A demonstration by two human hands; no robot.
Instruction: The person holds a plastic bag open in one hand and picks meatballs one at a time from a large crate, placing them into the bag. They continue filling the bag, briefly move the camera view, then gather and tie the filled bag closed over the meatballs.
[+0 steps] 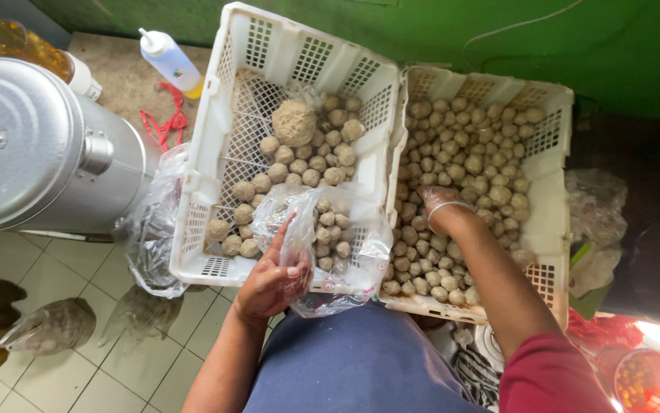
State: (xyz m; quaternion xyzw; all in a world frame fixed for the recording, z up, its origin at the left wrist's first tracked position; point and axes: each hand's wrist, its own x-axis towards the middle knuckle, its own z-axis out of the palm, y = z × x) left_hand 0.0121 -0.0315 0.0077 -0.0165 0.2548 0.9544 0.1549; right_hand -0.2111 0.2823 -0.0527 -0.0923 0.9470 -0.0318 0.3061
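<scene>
My left hand [271,280] grips the rim of a clear plastic bag [328,237] partly filled with beige meatballs, held open over the near edge of the left white crate [211,130]. That crate holds several meatballs and one much larger ball [294,122]. My right hand [441,208], in a thin clear glove, reaches down into the right white crate [548,229], which is packed with small meatballs [475,153]. Its fingers are buried among the balls, so what they hold is hidden.
A large metal pot [35,145] with a lid stands at the left. A white squeeze bottle [168,61] and a jar of amber liquid [16,42] sit behind it. Filled plastic bags [51,325] lie on the tiled floor. More bags [594,206] and a red cup [643,378] are at the right.
</scene>
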